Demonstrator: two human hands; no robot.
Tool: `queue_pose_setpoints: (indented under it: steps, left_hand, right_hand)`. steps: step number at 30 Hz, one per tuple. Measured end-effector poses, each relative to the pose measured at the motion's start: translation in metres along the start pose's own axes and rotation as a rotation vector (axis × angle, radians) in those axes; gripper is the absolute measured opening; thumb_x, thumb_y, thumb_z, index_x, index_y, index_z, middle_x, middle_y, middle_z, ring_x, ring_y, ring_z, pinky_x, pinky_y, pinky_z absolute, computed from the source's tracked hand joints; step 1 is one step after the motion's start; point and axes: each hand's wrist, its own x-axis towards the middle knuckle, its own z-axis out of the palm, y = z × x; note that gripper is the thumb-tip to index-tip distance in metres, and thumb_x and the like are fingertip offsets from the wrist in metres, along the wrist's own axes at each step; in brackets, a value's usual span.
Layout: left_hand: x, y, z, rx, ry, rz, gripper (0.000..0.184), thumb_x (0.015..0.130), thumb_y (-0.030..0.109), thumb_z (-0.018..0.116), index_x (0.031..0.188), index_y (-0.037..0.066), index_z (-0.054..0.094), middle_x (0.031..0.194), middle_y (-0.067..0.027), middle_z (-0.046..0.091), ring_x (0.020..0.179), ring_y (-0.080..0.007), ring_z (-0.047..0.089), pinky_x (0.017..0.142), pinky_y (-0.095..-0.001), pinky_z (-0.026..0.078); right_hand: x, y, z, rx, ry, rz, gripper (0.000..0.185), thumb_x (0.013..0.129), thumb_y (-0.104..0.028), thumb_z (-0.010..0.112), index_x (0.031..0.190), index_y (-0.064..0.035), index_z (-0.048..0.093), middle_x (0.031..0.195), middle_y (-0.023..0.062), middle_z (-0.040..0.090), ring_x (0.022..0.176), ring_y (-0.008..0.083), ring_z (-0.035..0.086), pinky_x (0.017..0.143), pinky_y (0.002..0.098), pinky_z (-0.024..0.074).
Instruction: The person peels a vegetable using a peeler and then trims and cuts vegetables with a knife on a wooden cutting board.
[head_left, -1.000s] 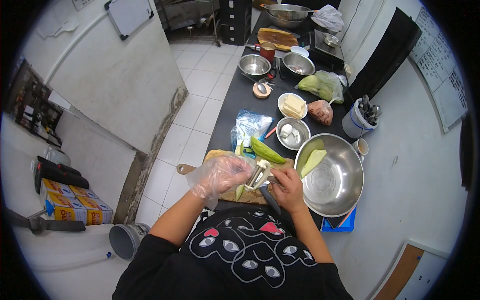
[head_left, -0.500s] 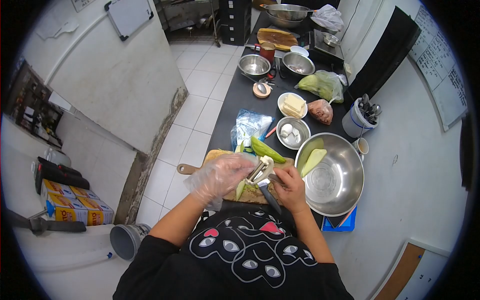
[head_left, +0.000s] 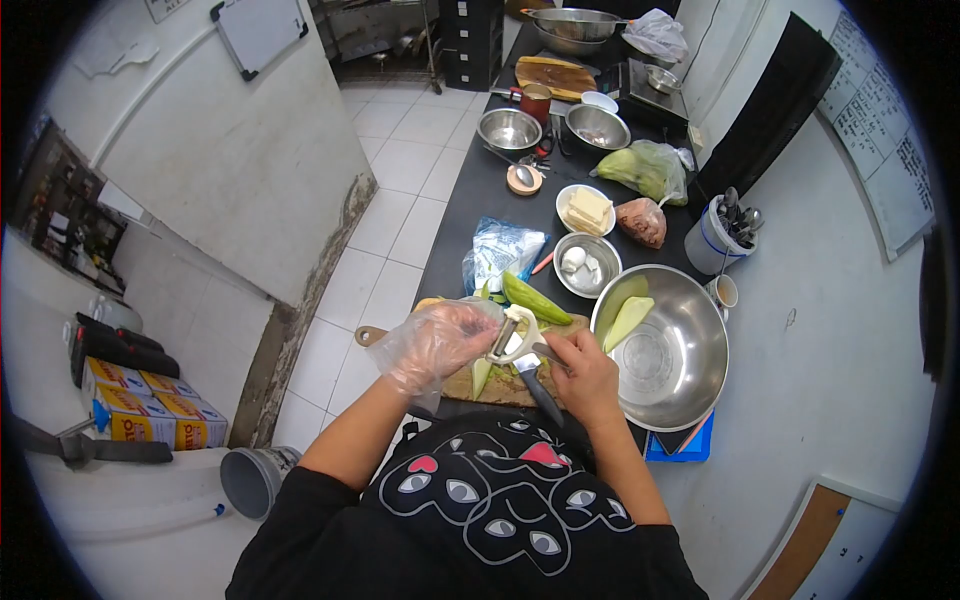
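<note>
My right hand (head_left: 584, 375) is closed round the handle of a peeler (head_left: 515, 338), whose head is tilted over the wooden cutting board (head_left: 460, 388). In a clear plastic glove, my left hand (head_left: 440, 343) has its fingertips at the peeler's head, pinched; whether they grip it or a scrap on it is too small to tell. Beneath lies a knife (head_left: 541, 396) with a dark handle, among pale green peelings (head_left: 481, 375). A green vegetable (head_left: 536, 299) rests at the board's far edge. Peeled pale pieces (head_left: 629, 323) lie in the large steel bowl (head_left: 700, 370).
Beyond the board are a blue-white plastic bag (head_left: 500, 250), a small bowl of white pieces (head_left: 588, 240), a dish of yellow blocks (head_left: 563, 208) and a bagged reddish food (head_left: 642, 222). A utensil bucket (head_left: 706, 248) stands at the right, and more bowls (head_left: 508, 130) farther back.
The peeler's head has turned and shows more of its blade. My left hand has drawn slightly left, and my right hand has shifted a little right.
</note>
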Motion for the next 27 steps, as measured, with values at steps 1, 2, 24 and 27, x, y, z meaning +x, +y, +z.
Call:
queue_pose_setpoints:
  steps: [1, 2, 24, 27]
  left_hand:
    - [0.001, -0.002, 0.001, 0.008, 0.006, 0.032, 0.024, 0.081, 0.025, 0.069, 0.088, 0.003, 0.070, 0.081, -0.0110, 0.069, 0.075, -0.0184, 0.066, 0.071, -0.0309, 0.052]
    - [0.001, -0.004, 0.001, 0.015, 0.012, 0.064, 0.024, 0.081, 0.026, 0.069, 0.088, 0.003, 0.070, 0.081, -0.0110, 0.069, 0.074, -0.0193, 0.066, 0.071, -0.0313, 0.052]
    - [0.000, -0.030, 0.008, -0.059, -0.098, -0.002, 0.033, 0.084, 0.034, 0.065, 0.099, 0.004, 0.067, 0.093, -0.0113, 0.069, 0.085, -0.0192, 0.066, 0.079, -0.0310, 0.051]
    - [0.009, -0.052, 0.010, -0.351, -0.086, 0.020, 0.032, 0.088, 0.030, 0.063, 0.105, 0.003, 0.065, 0.099, -0.0114, 0.068, 0.089, -0.0180, 0.065, 0.080, -0.0297, 0.051]
  right_hand:
    - [0.000, -0.001, -0.001, -0.031, -0.005, -0.001, 0.034, 0.071, -0.006, 0.068, 0.104, -0.0157, 0.067, 0.081, 0.0056, 0.056, 0.068, 0.0238, 0.060, 0.057, 0.0348, 0.0486]
    - [0.001, -0.003, -0.003, -0.061, -0.010, -0.001, 0.034, 0.071, -0.006, 0.068, 0.103, -0.0161, 0.067, 0.081, 0.0053, 0.056, 0.068, 0.0239, 0.060, 0.056, 0.0350, 0.0484]
    - [-0.002, -0.003, 0.003, -0.099, -0.208, 0.102, 0.035, 0.071, -0.007, 0.066, 0.105, -0.0152, 0.067, 0.087, 0.0090, 0.056, 0.077, 0.0290, 0.060, 0.065, 0.0387, 0.0490]
    - [-0.002, 0.001, 0.004, -0.003, -0.239, 0.156, 0.037, 0.071, -0.007, 0.066, 0.108, -0.0134, 0.067, 0.090, 0.0112, 0.057, 0.082, 0.0306, 0.060, 0.071, 0.0386, 0.0491]
